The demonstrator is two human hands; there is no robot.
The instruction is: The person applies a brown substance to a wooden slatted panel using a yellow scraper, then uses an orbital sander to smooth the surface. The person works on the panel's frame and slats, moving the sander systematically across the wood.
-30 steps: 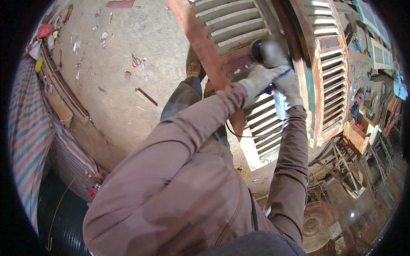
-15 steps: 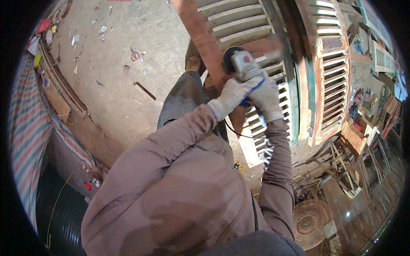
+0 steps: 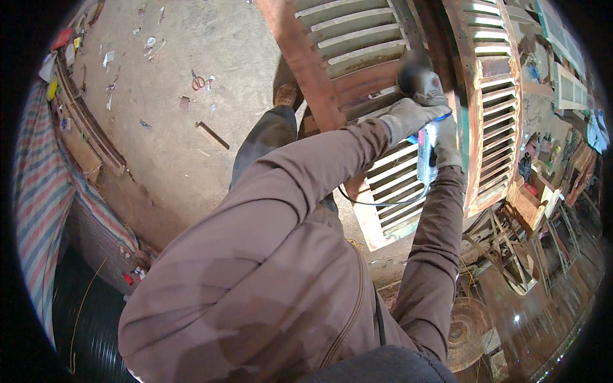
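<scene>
Both my hands wear pale work gloves and grip an angle grinder [image 3: 426,159] with a blue body and a grey head. My left hand [image 3: 410,119] is closed round its front part, near the head. Farther back, my right hand [image 3: 448,145] is wrapped round the body, its fingers partly hidden. The round dark disc end, blurred, lies over the far-side stile of a louvred wooden shutter [image 3: 313,89], by the middle rail. I cannot tell whether the disc touches the wood. A dark cord loops from the grinder's rear across the lower slats.
A second louvred shutter [image 3: 469,127] stands to the right. On the floor at left lie red-handled scissors [image 3: 198,81], a short wood strip [image 3: 212,136] and scraps. A striped tarp [image 3: 45,191] hangs far left; a round woven basket [image 3: 469,335] sits lower right, near scrap wood.
Both hands and the grinder have moved right, from over the shutter's near stile and middle rail to its far-side stile. My left arm reaches farther across; more of the grinder's blue body shows.
</scene>
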